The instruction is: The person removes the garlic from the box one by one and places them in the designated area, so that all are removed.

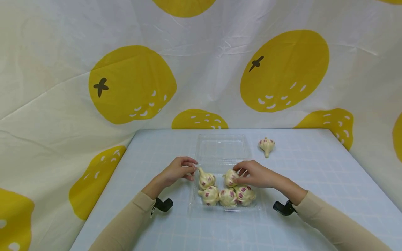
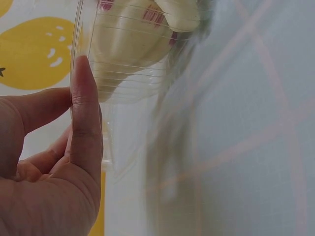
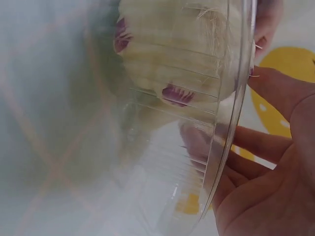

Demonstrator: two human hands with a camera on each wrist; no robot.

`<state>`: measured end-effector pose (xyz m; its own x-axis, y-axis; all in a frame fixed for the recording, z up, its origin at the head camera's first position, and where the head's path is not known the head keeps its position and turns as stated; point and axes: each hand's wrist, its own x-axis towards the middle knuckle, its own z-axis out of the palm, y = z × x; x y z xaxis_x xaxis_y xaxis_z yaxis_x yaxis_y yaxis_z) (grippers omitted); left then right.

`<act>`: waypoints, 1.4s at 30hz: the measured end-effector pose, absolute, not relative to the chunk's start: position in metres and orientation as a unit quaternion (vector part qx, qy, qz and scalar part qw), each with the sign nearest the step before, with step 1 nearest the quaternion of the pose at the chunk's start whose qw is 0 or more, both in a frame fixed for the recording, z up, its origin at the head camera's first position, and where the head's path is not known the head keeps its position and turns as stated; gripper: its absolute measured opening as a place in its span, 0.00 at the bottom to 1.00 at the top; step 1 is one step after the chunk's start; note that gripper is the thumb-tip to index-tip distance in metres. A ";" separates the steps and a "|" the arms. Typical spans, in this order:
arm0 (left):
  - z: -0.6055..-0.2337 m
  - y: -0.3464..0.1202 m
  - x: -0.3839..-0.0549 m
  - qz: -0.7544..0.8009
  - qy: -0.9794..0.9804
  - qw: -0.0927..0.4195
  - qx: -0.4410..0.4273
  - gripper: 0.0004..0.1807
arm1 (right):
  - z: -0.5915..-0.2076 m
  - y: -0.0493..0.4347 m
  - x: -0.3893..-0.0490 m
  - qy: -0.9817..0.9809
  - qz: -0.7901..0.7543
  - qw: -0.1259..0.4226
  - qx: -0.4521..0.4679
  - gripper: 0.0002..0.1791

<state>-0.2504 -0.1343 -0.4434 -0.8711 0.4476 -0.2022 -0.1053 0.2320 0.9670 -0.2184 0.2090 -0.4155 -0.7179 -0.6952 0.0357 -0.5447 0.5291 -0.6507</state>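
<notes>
A clear plastic clamshell box (image 1: 233,210) lies with its lid (image 1: 223,148) folded back. Several garlic bulbs (image 1: 227,197), cream with purple streaks, sit in its base. My left hand (image 1: 177,170) pinches the box's left rim between thumb and finger; in the left wrist view the hand (image 2: 64,142) is beside the ribbed wall. At the back right of the base, my right hand (image 1: 255,174) holds a garlic bulb (image 1: 230,177) by thumb and fingers. The right wrist view has that hand (image 3: 270,162) at the rim, its grip partly hidden behind the box wall.
Another garlic bulb (image 1: 266,146) lies on the table, right of the lid. A pale checked cloth (image 1: 150,146) covers the table. Behind it hangs a white curtain (image 1: 204,69) printed with yellow fruit.
</notes>
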 end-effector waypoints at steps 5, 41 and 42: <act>-0.444 -0.134 -0.251 0.607 0.753 0.224 0.116 0.21 | -0.417 0.205 -0.221 0.870 -0.312 0.126 -0.360 0.25; -0.446 -0.135 -0.251 0.614 0.747 0.223 0.121 0.19 | -0.430 0.186 -0.237 0.855 -0.315 0.177 -0.371 0.31; -0.446 -0.135 -0.251 0.615 0.747 0.223 0.120 0.19 | -0.430 0.186 -0.237 0.855 -0.317 0.178 -0.369 0.31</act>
<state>-0.2511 -0.1345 -0.4457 -0.8723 0.4523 -0.1857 -0.0950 0.2157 0.9718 -0.2374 0.1859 -0.4301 -0.6637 -0.7447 -0.0704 -0.5194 0.5265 -0.6731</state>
